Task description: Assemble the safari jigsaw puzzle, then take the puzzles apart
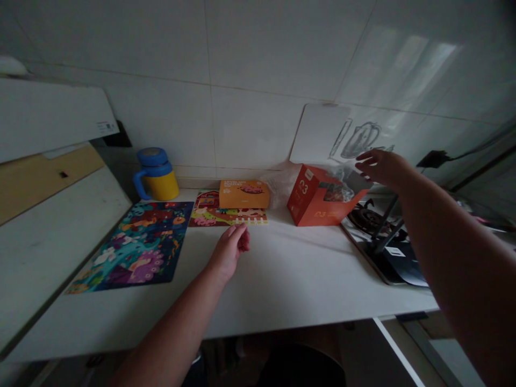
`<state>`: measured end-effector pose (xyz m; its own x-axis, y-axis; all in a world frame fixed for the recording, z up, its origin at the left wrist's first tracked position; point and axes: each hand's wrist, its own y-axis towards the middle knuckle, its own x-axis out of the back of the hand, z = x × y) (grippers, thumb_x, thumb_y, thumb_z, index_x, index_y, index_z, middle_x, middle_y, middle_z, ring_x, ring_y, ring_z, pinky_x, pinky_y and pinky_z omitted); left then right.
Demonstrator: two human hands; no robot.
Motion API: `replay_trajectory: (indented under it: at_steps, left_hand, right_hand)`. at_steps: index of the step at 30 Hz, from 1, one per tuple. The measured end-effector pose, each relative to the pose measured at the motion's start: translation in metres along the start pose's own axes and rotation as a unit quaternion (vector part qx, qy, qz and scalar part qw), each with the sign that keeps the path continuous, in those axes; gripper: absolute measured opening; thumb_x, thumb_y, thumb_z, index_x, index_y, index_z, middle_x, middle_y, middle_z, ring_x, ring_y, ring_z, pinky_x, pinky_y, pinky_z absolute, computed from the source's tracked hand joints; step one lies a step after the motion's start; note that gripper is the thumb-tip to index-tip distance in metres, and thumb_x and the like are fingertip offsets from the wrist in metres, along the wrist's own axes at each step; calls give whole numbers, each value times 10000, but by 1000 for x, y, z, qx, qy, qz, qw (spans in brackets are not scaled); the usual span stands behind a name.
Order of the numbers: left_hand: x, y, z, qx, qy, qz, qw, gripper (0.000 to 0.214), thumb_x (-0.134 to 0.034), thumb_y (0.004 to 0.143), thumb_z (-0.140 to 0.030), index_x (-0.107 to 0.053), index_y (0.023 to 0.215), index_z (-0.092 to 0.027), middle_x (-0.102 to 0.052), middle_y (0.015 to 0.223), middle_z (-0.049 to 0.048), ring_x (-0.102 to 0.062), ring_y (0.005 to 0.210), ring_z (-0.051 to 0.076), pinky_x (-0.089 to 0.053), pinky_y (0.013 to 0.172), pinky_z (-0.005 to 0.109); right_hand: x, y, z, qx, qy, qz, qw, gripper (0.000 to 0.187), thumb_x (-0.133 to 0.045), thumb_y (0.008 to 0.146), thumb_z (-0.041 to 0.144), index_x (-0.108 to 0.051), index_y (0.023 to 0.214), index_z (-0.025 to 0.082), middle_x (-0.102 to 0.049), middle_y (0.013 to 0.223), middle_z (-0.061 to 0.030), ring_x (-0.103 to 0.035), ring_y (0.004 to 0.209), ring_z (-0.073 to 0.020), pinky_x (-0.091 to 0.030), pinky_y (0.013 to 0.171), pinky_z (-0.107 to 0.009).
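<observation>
My left hand [231, 248] hovers over the white counter [282, 279] with its fingers loosely curled and nothing in them, just in front of a small colourful puzzle board [209, 215]. A small orange box [244, 194] lies on that board. My right hand [381, 165] reaches out over an open orange carton [318, 204], fingers spread, right beside a clear plastic bag [342, 183] that sticks out of the carton's top. Whether the fingers touch the bag is unclear. A large dark-blue picture puzzle [137, 247] lies flat at the left.
A yellow mug with a blue lid [157, 174] stands at the back left. A white cutting board [318, 134] leans on the tiled wall. A gas hob [382, 236] is set into the counter at the right. A white appliance [48, 118] sits far left.
</observation>
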<state>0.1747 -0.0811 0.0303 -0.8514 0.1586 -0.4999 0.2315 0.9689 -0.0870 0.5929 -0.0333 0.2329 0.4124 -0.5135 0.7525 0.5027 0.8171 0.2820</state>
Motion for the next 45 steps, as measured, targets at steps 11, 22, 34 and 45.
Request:
replay_trajectory:
  at_steps: [11, 22, 34, 45]
  left_hand:
    - [2, 1, 4, -1, 16, -12, 1000, 303, -800, 795, -431, -631, 781, -180, -609, 719, -14, -523, 590, 104, -411, 571, 238]
    - [4, 0, 1, -7, 33, -7, 999, 301, -765, 811, -414, -587, 715, -190, -570, 671, -17, -481, 569, 102, -398, 569, 240]
    - [-6, -3, 7, 0, 110, 20, 994, 283, -730, 819, -413, -584, 710, -197, -556, 665, -15, -474, 594, 116, -367, 604, 275]
    - [-5, -5, 4, -8, 131, 9, 991, 262, -723, 834, -385, -585, 709, -200, -553, 655, -21, -481, 592, 116, -366, 605, 274]
  right_hand:
    - [-78, -117, 66, 260, -60, -93, 959, 256, -581, 1019, 363, -719, 1164, 204, -756, 1038, -99, -689, 796, -193, -528, 798, -346]
    - [-240, -142, 32, 136, -156, 116, 972, 569, -475, 1049, 495, -561, 1539, 219, -583, 1451, -259, -701, 1192, -384, -558, 969, -491]
    - [-263, -128, 3, 182, -91, 141, 969, 580, -501, 1033, 458, -510, 1580, 264, -556, 1547, -162, -637, 1317, -335, -512, 1091, -437]
    - [-268, -130, 4, 158, -116, 125, 973, 683, -505, 1024, 462, -397, 1627, 161, -571, 1531, -206, -649, 1288, -353, -516, 1058, -431]
